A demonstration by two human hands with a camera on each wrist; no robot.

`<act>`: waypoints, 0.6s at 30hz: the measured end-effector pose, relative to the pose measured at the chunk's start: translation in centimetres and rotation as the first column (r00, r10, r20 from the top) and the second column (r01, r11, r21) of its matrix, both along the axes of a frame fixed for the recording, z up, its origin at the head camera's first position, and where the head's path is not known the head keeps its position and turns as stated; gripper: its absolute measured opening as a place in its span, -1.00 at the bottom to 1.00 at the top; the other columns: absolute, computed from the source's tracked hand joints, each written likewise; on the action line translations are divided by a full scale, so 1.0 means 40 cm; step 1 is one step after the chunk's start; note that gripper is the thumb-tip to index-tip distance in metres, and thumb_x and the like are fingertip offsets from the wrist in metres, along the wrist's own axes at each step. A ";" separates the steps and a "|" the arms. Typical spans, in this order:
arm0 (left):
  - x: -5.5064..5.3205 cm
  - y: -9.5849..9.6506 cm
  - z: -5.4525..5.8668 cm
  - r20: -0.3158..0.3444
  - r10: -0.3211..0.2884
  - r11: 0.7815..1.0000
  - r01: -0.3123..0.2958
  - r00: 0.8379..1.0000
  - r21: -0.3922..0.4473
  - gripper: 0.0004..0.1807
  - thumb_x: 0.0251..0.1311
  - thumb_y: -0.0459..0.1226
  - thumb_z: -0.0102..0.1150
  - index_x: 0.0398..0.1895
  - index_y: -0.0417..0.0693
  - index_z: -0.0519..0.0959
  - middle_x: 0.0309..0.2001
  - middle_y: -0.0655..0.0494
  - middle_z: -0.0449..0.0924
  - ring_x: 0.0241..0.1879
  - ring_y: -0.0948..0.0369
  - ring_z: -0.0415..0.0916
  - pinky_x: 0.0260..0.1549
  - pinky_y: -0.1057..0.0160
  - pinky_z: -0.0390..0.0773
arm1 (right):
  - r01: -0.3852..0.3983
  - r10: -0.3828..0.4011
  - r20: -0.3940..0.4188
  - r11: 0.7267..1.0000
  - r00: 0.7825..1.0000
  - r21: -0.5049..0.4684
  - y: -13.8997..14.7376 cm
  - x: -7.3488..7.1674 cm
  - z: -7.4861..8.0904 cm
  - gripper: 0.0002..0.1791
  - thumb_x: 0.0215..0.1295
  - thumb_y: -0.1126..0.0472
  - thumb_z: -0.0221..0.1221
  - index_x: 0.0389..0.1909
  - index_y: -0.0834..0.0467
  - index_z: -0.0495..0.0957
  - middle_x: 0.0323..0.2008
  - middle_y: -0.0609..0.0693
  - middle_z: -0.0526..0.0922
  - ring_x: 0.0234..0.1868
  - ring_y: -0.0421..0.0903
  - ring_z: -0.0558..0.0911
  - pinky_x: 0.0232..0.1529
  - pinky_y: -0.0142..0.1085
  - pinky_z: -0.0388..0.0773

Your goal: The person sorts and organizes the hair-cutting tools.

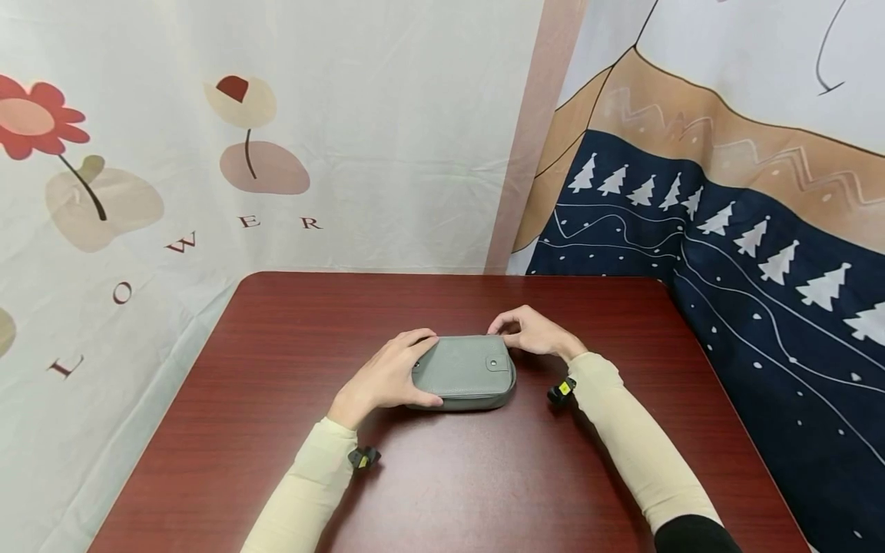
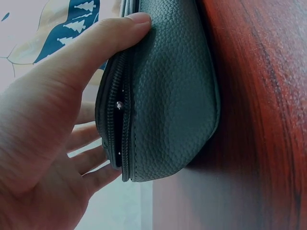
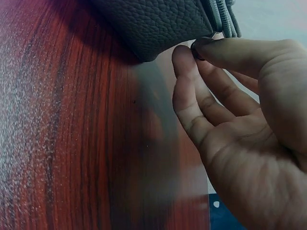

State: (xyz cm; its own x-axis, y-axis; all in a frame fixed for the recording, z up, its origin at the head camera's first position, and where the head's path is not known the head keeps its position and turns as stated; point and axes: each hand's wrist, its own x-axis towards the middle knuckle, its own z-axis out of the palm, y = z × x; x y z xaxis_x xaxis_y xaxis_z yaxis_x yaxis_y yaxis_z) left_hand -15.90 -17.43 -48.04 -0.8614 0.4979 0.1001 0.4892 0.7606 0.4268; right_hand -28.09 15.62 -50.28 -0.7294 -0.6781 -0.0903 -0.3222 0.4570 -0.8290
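A grey-green pebbled leather zip pouch (image 1: pixel 456 369) lies on the table, a small snapped tab (image 1: pixel 496 362) near its right end. My left hand (image 1: pixel 387 376) grips the left end, thumb on the near side wall and fingers around the far side. In the left wrist view, the zipper (image 2: pixel 125 143) gapes there, with a small shiny spot inside the dark gap. At the far right corner, my right hand (image 1: pixel 535 332) pinches a small dark zipper pull (image 3: pixel 196 50) between thumb and index finger, right by the zipper teeth (image 3: pixel 225 17). Its other fingers are loosely bent.
The reddish-brown wood-grain table (image 1: pixel 442 491) has rounded far corners. Behind it hangs a pale curtain (image 1: pixel 387 115) with flower prints, and on the right a navy and tan cloth (image 1: pixel 622 223) with white trees. Each wrist wears a small black device (image 1: pixel 363 458).
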 end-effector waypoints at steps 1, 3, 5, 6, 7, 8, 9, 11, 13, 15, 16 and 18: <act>0.000 0.000 0.000 0.004 0.001 1.000 -0.001 1.000 0.003 0.21 -0.05 0.12 0.81 0.63 -0.26 0.48 0.60 -0.18 0.50 0.58 -0.18 0.50 0.60 -0.21 0.52 | 0.002 -0.002 -0.002 1.000 1.000 0.002 0.001 0.000 0.001 -0.86 0.53 0.33 0.38 0.00 0.15 0.84 -0.09 0.06 0.84 -0.13 -0.05 0.68 -0.01 -0.35 0.64; 0.000 0.000 -0.001 0.007 0.004 1.000 -0.004 1.000 0.007 0.21 -0.05 0.12 0.81 0.63 -0.26 0.48 0.61 -0.18 0.50 0.58 -0.17 0.49 0.60 -0.19 0.52 | 0.006 -0.006 -0.025 1.000 1.000 0.011 0.003 0.001 0.001 -0.86 0.54 0.34 0.36 -0.01 0.13 0.84 -0.09 0.04 0.83 -0.12 -0.07 0.69 0.01 -0.34 0.65; 0.000 0.000 -0.003 0.007 0.005 1.000 -0.005 1.000 0.008 0.21 -0.05 0.13 0.81 0.63 -0.26 0.47 0.61 -0.16 0.49 0.59 -0.16 0.48 0.61 -0.17 0.52 | 0.009 -0.008 -0.067 1.000 0.998 0.018 0.005 0.003 0.001 -0.84 0.54 0.35 0.35 -0.03 0.09 0.84 -0.09 0.01 0.84 -0.10 -0.08 0.69 0.03 -0.33 0.65; 0.000 0.000 -0.003 0.009 0.006 1.000 -0.006 1.000 0.008 0.21 -0.05 0.13 0.81 0.64 -0.25 0.47 0.61 -0.15 0.49 0.59 -0.15 0.47 0.61 -0.16 0.52 | 0.008 -0.007 -0.092 1.000 0.996 0.015 0.006 0.005 0.001 -0.83 0.54 0.36 0.33 -0.04 0.08 0.84 -0.09 0.01 0.84 -0.09 -0.09 0.69 0.03 -0.32 0.65; -0.001 0.000 -0.004 0.010 0.008 1.000 -0.008 1.000 0.009 0.22 -0.05 0.13 0.81 0.64 -0.24 0.47 0.61 -0.15 0.49 0.59 -0.15 0.47 0.61 -0.15 0.52 | 0.006 -0.004 -0.125 1.000 0.992 0.013 0.007 0.005 -0.002 -0.82 0.53 0.37 0.33 -0.05 0.08 0.84 -0.10 0.00 0.85 -0.09 -0.09 0.70 0.04 -0.31 0.65; -0.001 0.000 -0.005 0.003 0.008 1.000 -0.008 1.000 0.008 0.22 -0.05 0.13 0.81 0.64 -0.24 0.48 0.61 -0.14 0.50 0.58 -0.14 0.47 0.60 -0.15 0.53 | -0.015 0.013 -0.162 1.000 0.987 -0.008 0.013 -0.002 -0.019 -0.84 0.56 0.33 0.32 -0.06 0.06 0.84 -0.09 -0.03 0.85 -0.07 -0.12 0.69 0.05 -0.32 0.65; -0.002 0.000 -0.006 0.003 0.010 1.000 -0.010 1.000 0.009 0.22 -0.06 0.14 0.81 0.64 -0.24 0.48 0.60 -0.13 0.50 0.58 -0.14 0.47 0.60 -0.14 0.53 | -0.014 0.012 -0.197 1.000 0.980 -0.011 0.013 -0.001 -0.020 -0.83 0.55 0.34 0.32 -0.07 0.05 0.84 -0.10 -0.04 0.85 -0.07 -0.12 0.70 0.06 -0.32 0.65; -0.004 0.001 -0.008 0.001 0.012 1.000 -0.012 1.000 0.010 0.21 -0.06 0.14 0.81 0.63 -0.24 0.49 0.60 -0.12 0.51 0.58 -0.13 0.47 0.60 -0.14 0.54 | -0.013 0.008 -0.264 1.000 0.965 -0.017 0.013 0.003 -0.025 -0.82 0.53 0.37 0.31 -0.09 0.06 0.83 -0.11 -0.03 0.85 -0.08 -0.12 0.70 0.05 -0.29 0.66; -0.006 0.001 -0.010 -0.001 0.013 1.000 -0.012 1.000 0.009 0.21 -0.06 0.14 0.81 0.63 -0.23 0.49 0.59 -0.11 0.52 0.58 -0.12 0.48 0.60 -0.13 0.54 | 0.005 -0.008 -0.314 1.000 0.949 -0.011 0.011 0.008 -0.026 -0.81 0.52 0.39 0.31 -0.11 0.05 0.82 -0.11 -0.04 0.85 -0.07 -0.12 0.71 0.07 -0.24 0.68; -0.007 0.001 -0.012 -0.002 0.014 1.000 -0.014 1.000 0.008 0.20 -0.06 0.14 0.81 0.63 -0.22 0.50 0.59 -0.09 0.53 0.58 -0.11 0.48 0.59 -0.12 0.55 | 0.046 -0.040 -0.339 0.999 0.940 0.009 0.004 0.026 -0.008 -0.77 0.48 0.46 0.32 -0.14 0.07 0.82 -0.12 -0.02 0.85 -0.09 -0.10 0.74 0.07 -0.17 0.71; -0.007 0.001 -0.013 -0.005 0.013 1.000 -0.013 1.000 0.005 0.20 -0.06 0.14 0.81 0.63 -0.21 0.50 0.58 -0.08 0.53 0.57 -0.11 0.48 0.59 -0.12 0.56 | 0.054 -0.048 -0.351 0.998 0.935 0.009 0.004 0.030 -0.007 -0.77 0.48 0.47 0.32 -0.14 0.07 0.82 -0.12 -0.01 0.85 -0.09 -0.11 0.75 0.08 -0.15 0.73; -0.007 0.001 -0.013 -0.006 0.014 1.000 -0.014 1.000 0.004 0.20 -0.07 0.14 0.81 0.62 -0.20 0.50 0.58 -0.07 0.53 0.57 -0.11 0.48 0.58 -0.12 0.57 | 0.072 -0.063 -0.368 0.997 0.928 0.010 0.006 0.039 -0.005 -0.78 0.48 0.47 0.34 -0.16 0.07 0.81 -0.13 -0.01 0.84 -0.10 -0.13 0.76 0.08 -0.13 0.75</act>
State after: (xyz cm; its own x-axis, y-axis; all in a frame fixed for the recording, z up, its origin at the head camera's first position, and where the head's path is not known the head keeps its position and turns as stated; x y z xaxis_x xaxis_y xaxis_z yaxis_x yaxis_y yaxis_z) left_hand -16.20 -17.39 -48.57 -0.8678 0.4851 0.1077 0.4810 0.7659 0.4267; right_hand -26.54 15.85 -50.49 -0.7586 -0.6270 0.1775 -0.5697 0.5060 -0.6476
